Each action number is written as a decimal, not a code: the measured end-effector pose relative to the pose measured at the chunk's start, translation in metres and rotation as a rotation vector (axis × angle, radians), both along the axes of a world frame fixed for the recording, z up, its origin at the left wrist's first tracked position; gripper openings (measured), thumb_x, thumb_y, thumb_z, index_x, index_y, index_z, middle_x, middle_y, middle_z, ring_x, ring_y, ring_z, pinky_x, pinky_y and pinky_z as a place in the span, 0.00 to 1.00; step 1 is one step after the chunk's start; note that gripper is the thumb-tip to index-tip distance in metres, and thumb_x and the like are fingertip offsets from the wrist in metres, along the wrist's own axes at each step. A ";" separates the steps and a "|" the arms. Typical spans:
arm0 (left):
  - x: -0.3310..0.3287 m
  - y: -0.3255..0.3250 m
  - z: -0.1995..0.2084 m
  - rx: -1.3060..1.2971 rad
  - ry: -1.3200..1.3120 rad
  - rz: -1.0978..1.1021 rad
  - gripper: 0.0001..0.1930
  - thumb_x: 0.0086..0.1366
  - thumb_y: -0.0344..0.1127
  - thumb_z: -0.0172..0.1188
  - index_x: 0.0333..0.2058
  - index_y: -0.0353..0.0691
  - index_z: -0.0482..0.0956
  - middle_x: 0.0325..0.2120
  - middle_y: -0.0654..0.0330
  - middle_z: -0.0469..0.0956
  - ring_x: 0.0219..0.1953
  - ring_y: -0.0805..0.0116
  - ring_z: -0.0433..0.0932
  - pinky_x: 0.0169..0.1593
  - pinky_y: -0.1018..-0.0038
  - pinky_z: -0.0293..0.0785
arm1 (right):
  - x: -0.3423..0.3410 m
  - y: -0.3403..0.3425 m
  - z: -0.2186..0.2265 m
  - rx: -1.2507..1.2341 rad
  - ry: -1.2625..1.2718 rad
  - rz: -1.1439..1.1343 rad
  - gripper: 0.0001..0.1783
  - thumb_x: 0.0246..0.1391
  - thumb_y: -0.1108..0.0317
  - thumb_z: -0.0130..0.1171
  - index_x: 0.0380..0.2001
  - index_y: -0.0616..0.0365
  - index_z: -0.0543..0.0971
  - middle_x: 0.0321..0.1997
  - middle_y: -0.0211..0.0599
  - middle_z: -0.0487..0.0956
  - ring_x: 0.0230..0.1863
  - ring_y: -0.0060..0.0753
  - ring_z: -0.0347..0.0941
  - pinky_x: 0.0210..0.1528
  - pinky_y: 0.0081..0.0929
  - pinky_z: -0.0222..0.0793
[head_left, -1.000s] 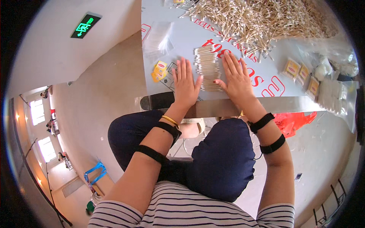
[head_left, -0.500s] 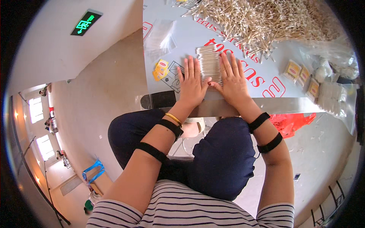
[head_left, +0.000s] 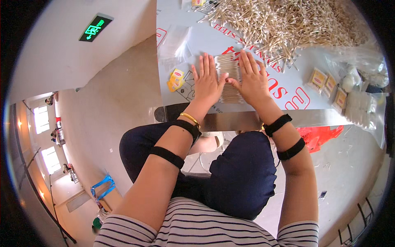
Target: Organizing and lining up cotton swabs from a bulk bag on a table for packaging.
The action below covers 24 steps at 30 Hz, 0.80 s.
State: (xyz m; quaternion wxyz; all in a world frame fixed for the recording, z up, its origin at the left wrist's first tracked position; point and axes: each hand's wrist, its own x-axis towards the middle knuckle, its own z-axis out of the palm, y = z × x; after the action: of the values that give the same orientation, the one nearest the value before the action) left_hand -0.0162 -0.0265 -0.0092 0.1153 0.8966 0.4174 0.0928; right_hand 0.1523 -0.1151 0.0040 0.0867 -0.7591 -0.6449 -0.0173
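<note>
Both hands have slid up along the row since the last frame, thumbs now about midway rather than near the close end. We note the left hand [head_left: 207,82] flat at the left side of a neat row of cotton swabs [head_left: 228,66], the right hand [head_left: 253,82] flat at its right side; fingers stretched forward, neither clenched, and the thumbs laid inward over the swabs, tips close together. We cannot tell how firmly they press. Row lies on the grey tabletop [head_left: 193,16], near the edge facing the wearer. Beyond it, we record a big loose pile of swabs [head_left: 288,24]. Left of the hands: clear plastic sleeves [head_left: 177,43] and yellow cards [head_left: 176,80]. Far right: filled packets [head_left: 317,78], just beside a clear bag [head_left: 362,109] of white bundles.
</note>
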 end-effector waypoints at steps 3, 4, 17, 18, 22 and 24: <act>0.000 0.002 -0.002 0.024 0.013 -0.007 0.43 0.77 0.62 0.34 0.74 0.30 0.45 0.77 0.43 0.41 0.79 0.46 0.36 0.76 0.42 0.26 | -0.002 0.002 -0.001 -0.028 -0.029 0.002 0.51 0.63 0.26 0.38 0.71 0.61 0.65 0.81 0.37 0.54 0.80 0.38 0.48 0.76 0.46 0.47; 0.001 0.001 -0.002 0.023 0.015 -0.014 0.43 0.77 0.62 0.34 0.74 0.30 0.44 0.77 0.43 0.41 0.79 0.46 0.36 0.76 0.42 0.26 | -0.001 0.002 -0.003 -0.017 -0.040 0.004 0.51 0.63 0.26 0.38 0.72 0.61 0.65 0.81 0.37 0.53 0.80 0.39 0.47 0.76 0.45 0.47; 0.017 0.007 0.019 0.000 -0.039 -0.110 0.35 0.78 0.52 0.43 0.74 0.37 0.53 0.76 0.50 0.47 0.78 0.49 0.44 0.76 0.43 0.32 | 0.014 -0.027 0.005 0.132 0.252 -0.089 0.42 0.67 0.39 0.49 0.69 0.62 0.66 0.76 0.41 0.63 0.76 0.45 0.56 0.73 0.44 0.54; 0.019 0.008 0.021 -0.002 -0.035 -0.110 0.35 0.78 0.52 0.43 0.74 0.37 0.53 0.76 0.50 0.47 0.78 0.49 0.44 0.76 0.43 0.32 | 0.015 -0.037 0.008 0.157 0.349 -0.088 0.39 0.67 0.43 0.51 0.69 0.62 0.66 0.75 0.42 0.64 0.76 0.46 0.57 0.73 0.45 0.54; 0.024 0.009 0.016 0.048 -0.007 -0.156 0.32 0.77 0.48 0.45 0.73 0.40 0.56 0.75 0.55 0.53 0.77 0.52 0.50 0.76 0.43 0.35 | 0.014 -0.071 0.012 0.166 0.468 -0.068 0.34 0.67 0.52 0.54 0.69 0.60 0.67 0.73 0.44 0.65 0.75 0.48 0.58 0.74 0.47 0.54; 0.023 0.007 0.014 0.031 -0.008 -0.159 0.32 0.77 0.48 0.46 0.73 0.40 0.56 0.75 0.56 0.54 0.77 0.53 0.51 0.76 0.43 0.36 | 0.014 -0.079 0.014 0.156 0.490 -0.072 0.33 0.68 0.53 0.54 0.68 0.60 0.67 0.73 0.44 0.65 0.75 0.48 0.58 0.74 0.47 0.54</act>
State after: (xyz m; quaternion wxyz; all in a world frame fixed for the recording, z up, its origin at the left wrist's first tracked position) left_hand 0.0065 -0.0196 0.0045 0.1102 0.9282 0.3430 0.0933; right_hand 0.1667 -0.1943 0.0177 0.2978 -0.7542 -0.5739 0.1143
